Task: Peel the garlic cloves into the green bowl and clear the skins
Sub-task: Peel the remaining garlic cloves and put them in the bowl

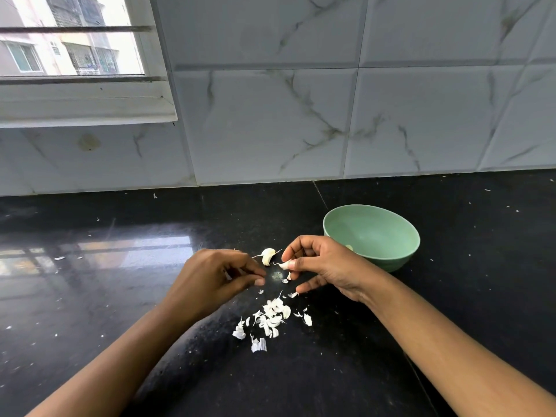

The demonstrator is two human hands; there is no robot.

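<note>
Two cloves outside the bowl, confirm? (Recorder)

Confirmed, count 2. The held clove (284, 264) is pinched at the fingertips of the right hand (323, 267): pale, papery, with a thin curled tail. The loose clove (267, 255) lies on the countertop (120, 296) just beyond both hands, crescent-shaped, with wispy tails at its ends. (Observer)

Left hand? (Recorder)

The left hand (216, 278) hovers beside the right, fingers curled, thumb and forefinger tips close together. Cannot tell whether they pinch anything. (Observer)

Bowl, material and contents? (Recorder)

One green bowl (391, 257), round, smooth, matte, standing on the counter behind the right hand and partly hidden by it. One small pale piece (349, 247) shows inside near the closest wall; too hidden to identify. (Observer)

Skins? (Recorder)

One loose heap of skins (270, 319) on the counter between the forearms, nearer the camera than the hands: thin white flakes, curled and torn, too many and too overlapped to count. Smaller flecks are scattered across the surface. (Observer)

Surfaces? (Recorder)

The countertop is black, speckled and polished, with a glossy reflection at left. The wall tiles (270, 115) are white and square with grey marble veining. One window (75, 55), white-framed, is at upper left. (Observer)
</note>
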